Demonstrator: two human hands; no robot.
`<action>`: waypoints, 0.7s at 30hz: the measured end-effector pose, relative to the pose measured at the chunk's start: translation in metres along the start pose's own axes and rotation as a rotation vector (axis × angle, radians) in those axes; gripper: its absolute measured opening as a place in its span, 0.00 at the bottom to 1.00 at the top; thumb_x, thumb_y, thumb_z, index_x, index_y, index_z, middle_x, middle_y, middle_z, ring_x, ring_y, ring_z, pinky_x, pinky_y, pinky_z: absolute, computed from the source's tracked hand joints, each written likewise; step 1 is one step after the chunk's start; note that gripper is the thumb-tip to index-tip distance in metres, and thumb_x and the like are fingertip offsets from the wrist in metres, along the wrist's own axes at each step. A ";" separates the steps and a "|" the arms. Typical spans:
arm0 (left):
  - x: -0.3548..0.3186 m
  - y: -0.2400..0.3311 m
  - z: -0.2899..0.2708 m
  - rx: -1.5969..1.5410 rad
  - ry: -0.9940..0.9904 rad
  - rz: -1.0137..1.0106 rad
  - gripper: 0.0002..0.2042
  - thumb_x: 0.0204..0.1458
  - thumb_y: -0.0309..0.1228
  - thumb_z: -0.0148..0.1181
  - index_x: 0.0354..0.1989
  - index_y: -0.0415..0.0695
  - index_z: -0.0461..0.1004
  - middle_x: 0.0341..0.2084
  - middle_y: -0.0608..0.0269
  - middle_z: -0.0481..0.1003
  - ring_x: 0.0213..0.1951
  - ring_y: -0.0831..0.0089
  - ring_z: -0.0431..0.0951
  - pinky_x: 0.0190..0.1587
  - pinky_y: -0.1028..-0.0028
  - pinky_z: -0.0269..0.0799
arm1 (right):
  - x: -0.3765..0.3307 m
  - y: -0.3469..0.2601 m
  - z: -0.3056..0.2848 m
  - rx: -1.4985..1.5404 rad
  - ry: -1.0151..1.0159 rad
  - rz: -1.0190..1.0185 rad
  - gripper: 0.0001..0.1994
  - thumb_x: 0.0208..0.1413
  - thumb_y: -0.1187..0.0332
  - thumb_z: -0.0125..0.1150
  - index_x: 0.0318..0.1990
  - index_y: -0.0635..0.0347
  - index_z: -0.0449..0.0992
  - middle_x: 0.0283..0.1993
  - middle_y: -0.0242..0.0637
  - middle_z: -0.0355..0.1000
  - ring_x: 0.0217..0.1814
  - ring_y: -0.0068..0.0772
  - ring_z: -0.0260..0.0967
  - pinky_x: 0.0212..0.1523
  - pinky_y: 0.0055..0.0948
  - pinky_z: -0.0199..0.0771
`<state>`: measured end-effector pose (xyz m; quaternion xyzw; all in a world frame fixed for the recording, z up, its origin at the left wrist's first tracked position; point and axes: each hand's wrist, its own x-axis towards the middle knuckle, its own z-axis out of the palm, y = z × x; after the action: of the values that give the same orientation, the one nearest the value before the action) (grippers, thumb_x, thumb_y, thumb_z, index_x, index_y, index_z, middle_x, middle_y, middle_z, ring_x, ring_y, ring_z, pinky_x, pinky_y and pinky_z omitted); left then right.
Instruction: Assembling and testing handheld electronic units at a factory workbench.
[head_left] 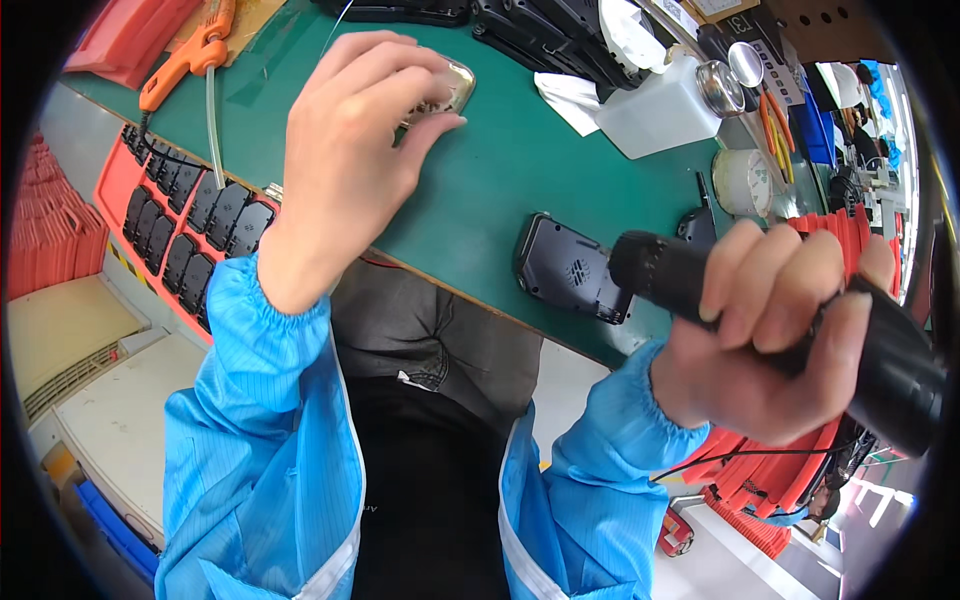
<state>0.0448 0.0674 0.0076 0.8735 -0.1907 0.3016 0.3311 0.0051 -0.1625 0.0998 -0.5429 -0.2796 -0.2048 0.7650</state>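
Note:
My left hand [355, 140] reaches over the green mat [480, 190], its fingers curled down onto a small shiny metal tin [457, 88]; what the fingertips pinch is hidden. My right hand [785, 335] is wrapped around a thick black cylindrical power tool [900, 370], whose nose [640, 265] points left toward a black plastic housing [565, 270] lying near the mat's front edge. Both forearms wear blue sleeves.
A red tray [140, 190] with several black housings sits at the left. An orange-handled tool [185, 55] lies at the back left. A white plastic bottle [660, 105], white cloth [570, 98], tape roll [742, 182] and more black trays [560, 25] stand behind. Red trays [770, 470] are stacked lower right.

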 end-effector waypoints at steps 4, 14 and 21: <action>-0.006 0.018 -0.010 -0.082 -0.147 0.034 0.16 0.40 0.25 0.77 0.40 0.44 0.83 0.51 0.56 0.80 0.58 0.49 0.77 0.56 0.54 0.77 | 0.002 0.011 -0.006 -0.041 -0.015 0.073 0.20 0.68 0.65 0.50 0.62 0.68 0.65 0.23 0.29 0.58 0.19 0.21 0.53 0.23 0.29 0.60; -0.047 0.071 0.010 -0.246 -0.394 0.066 0.28 0.37 0.38 0.78 0.52 0.48 0.83 0.63 0.43 0.72 0.64 0.43 0.72 0.62 0.50 0.74 | 0.006 0.028 -0.001 -0.132 -0.008 0.084 0.15 0.66 0.67 0.51 0.55 0.65 0.64 0.22 0.30 0.58 0.17 0.22 0.51 0.22 0.30 0.61; -0.050 0.068 0.013 -0.277 -0.378 0.059 0.28 0.37 0.37 0.78 0.52 0.46 0.83 0.63 0.42 0.72 0.65 0.43 0.72 0.62 0.50 0.74 | 0.004 0.033 0.007 -0.072 -0.111 0.059 0.13 0.65 0.69 0.53 0.53 0.64 0.64 0.21 0.31 0.59 0.15 0.23 0.51 0.20 0.30 0.61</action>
<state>-0.0238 0.0168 -0.0015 0.8548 -0.3143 0.1131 0.3971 0.0271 -0.1453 0.0807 -0.5887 -0.2977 -0.1618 0.7339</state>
